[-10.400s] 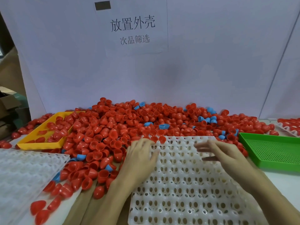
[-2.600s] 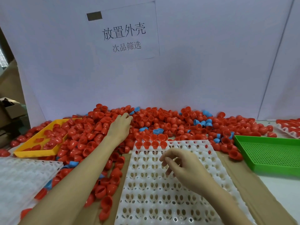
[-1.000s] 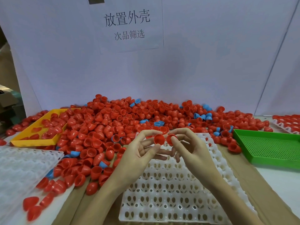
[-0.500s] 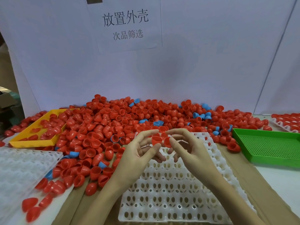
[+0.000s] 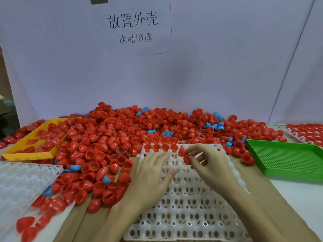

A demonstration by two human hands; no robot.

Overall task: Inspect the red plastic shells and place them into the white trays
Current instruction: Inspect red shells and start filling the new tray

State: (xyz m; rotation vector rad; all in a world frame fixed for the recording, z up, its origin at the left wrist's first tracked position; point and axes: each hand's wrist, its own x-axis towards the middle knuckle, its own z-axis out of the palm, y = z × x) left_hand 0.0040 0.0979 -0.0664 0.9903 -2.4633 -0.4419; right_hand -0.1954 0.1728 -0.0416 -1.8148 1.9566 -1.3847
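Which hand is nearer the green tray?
Right. The right hand, pinching red shells, is over the white tray beside the green tray; the left hand is farther left, over the white tray's left edge.

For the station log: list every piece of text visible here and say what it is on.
"放置外壳": large characters on the white paper sheet taped to the back wall.
"次品筛选": smaller line beneath, same sheet.
The dark tape strip at the sheet's top shows no text.
No text is visible on the trays or shells.
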